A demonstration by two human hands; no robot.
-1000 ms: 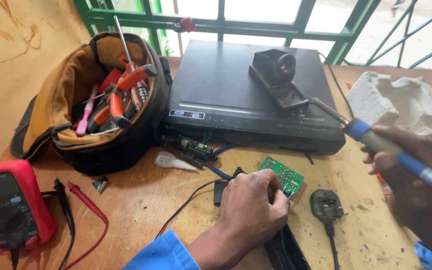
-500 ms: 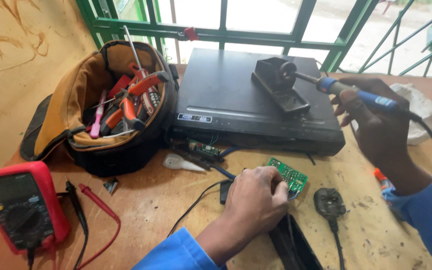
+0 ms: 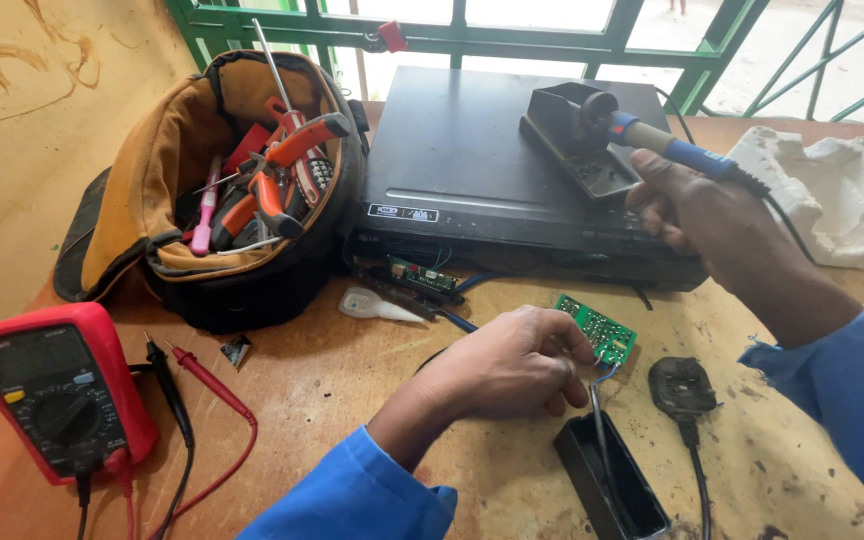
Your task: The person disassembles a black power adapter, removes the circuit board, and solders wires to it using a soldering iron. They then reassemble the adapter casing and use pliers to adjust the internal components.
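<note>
My left hand [image 3: 508, 363] rests on the wooden table [image 3: 342, 370] and pinches the near edge of a small green circuit board [image 3: 600, 326]. A thin wire runs from the board into an open black plastic case [image 3: 612, 478]. My right hand [image 3: 697, 212] grips a blue-handled soldering iron [image 3: 672, 148]. Its tip sits in the black iron stand [image 3: 574, 126] on top of a flat black player box [image 3: 482, 170].
An open tool bag [image 3: 222, 190] with screwdrivers and pliers stands at the left. A red multimeter [image 3: 52, 400] with red and black probes lies at the near left. A black plug [image 3: 680, 386], a white crumpled cloth [image 3: 832, 195] and a second small board [image 3: 422, 275] lie around.
My right hand has carried the soldering iron from the right side of the table up and left to the stand on the black box. My left hand has stayed on the green board.
</note>
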